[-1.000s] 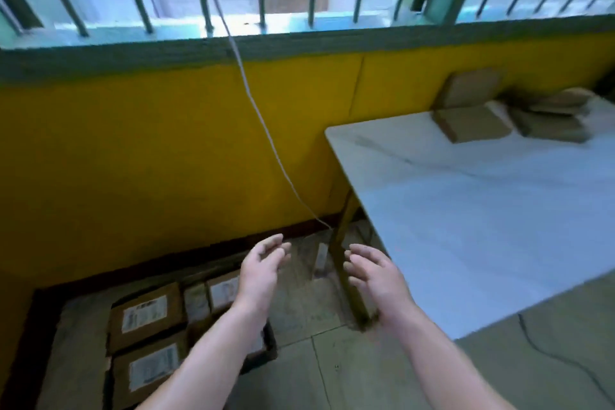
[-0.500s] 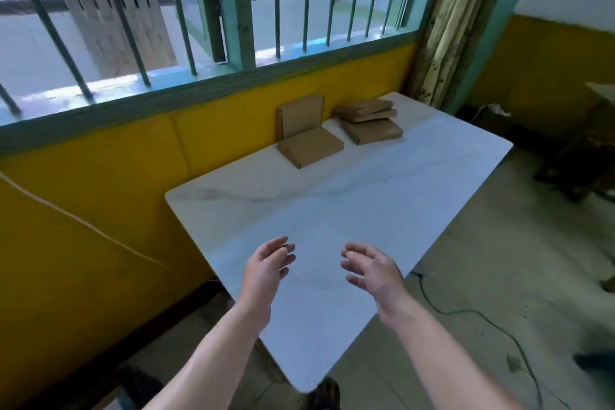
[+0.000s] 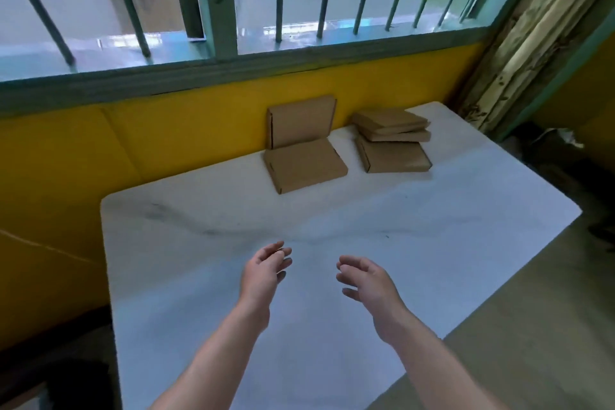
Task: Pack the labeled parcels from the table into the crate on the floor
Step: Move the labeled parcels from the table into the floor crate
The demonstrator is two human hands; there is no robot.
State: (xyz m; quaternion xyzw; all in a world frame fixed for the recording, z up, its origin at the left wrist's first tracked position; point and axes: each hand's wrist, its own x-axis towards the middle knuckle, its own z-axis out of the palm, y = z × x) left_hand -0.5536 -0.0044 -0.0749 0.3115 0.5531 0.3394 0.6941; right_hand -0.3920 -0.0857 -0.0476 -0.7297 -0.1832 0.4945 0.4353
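**Insp. A:** Brown corrugated card, five parcels, all at the far edge of the white surface point(image 3: 432, 243) by the yellow wall. One parcel upright point(image 3: 301, 121) leaning on the wall, one flat parcel point(image 3: 304, 165) touching its base, a stack of three point(image 3: 392, 140) just beside to the right. No labels visible from here; faces plain.

**Insp. B:** Change vs. a sec ago?

**Insp. A:** View has swung off the floor crate, now out of frame, and onto the table. Left hand point(image 3: 264, 271) and right hand point(image 3: 367, 280) empty, fingers apart and loosely curled, palms facing in, above the near half, well apart from the parcels.

**Insp. B:** Meaning?

**Insp. A:** Judged: drop-off done, next pick starting. Five left.

**Insp. B:** Handling?

**Insp. A:** Thin, flat, rigid mailers w/ square edges; matte card, prob. light. Surface smooth, marble-look, faint grey streaks. Stack sits skewed, so top ones could slide.
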